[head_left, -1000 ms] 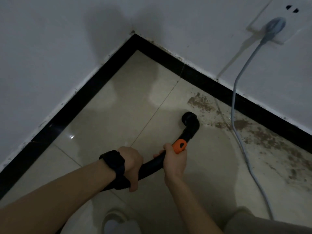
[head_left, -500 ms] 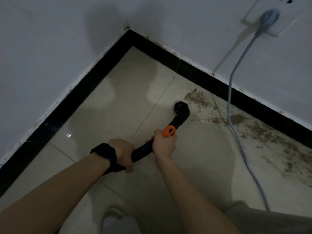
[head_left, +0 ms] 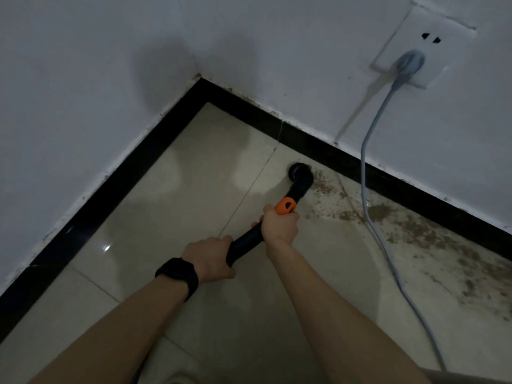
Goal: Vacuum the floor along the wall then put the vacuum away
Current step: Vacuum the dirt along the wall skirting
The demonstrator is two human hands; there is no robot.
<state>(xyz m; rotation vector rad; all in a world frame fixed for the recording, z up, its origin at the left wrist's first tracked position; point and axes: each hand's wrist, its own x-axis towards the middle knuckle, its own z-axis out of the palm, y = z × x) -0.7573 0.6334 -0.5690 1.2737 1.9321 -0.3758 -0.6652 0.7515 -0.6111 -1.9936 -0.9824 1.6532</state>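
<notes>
The light is dim and grey, and the whole view is soft, with fine detail smeared. A small white glint sits on the glossy floor (head_left: 166, 217) at the near left. Broad blurry shadows lie on the far wall (head_left: 166, 73), and a thin one runs left of the cord (head_left: 362, 151).

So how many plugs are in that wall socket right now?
1. A grey plug sits in the lower outlet of the white socket plate on the wall; the two slots above it are free. Its cord hangs down to the floor.
</notes>
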